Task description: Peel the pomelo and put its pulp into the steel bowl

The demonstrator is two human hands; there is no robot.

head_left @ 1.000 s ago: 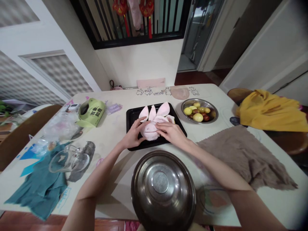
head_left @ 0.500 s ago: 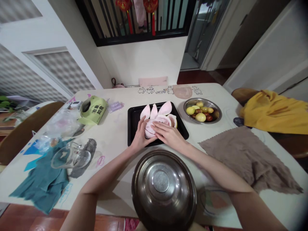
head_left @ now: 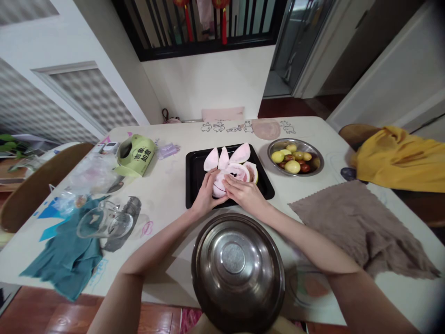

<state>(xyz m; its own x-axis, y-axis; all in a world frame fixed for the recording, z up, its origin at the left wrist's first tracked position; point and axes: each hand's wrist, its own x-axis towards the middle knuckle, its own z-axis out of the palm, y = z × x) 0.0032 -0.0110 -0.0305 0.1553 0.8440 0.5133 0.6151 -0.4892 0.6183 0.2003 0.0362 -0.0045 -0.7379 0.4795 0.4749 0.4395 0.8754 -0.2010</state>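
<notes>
A peeled pomelo point(head_left: 218, 189) with a pale pink surface and a dark line across it sits low on the black tray point(head_left: 195, 178). My left hand point(head_left: 206, 194) curves round its left side, thumb at the near edge. From the right, my right hand point(head_left: 246, 195) presses its closed fingers onto the fruit's top and right side; the fingertips are partly hidden. Pieces of pomelo peel point(head_left: 239, 155), pink side showing, lie behind the fruit on the tray. More peel, with a yellow-green rim, is beside my right fingers.
An upturned steel bowl point(head_left: 238, 273) is close to my body, between my forearms. Right of the tray stands a steel bowl of fruit point(head_left: 319, 162), with a brown cloth point(head_left: 358, 227) nearer. A glass jug point(head_left: 104, 222), a teal cloth point(head_left: 67, 260) and a green bag point(head_left: 137, 155) are at left.
My right fingers have drawn together and bent a little more on the pomelo. My left hand keeps its hold. The whole view has shifted slightly.
</notes>
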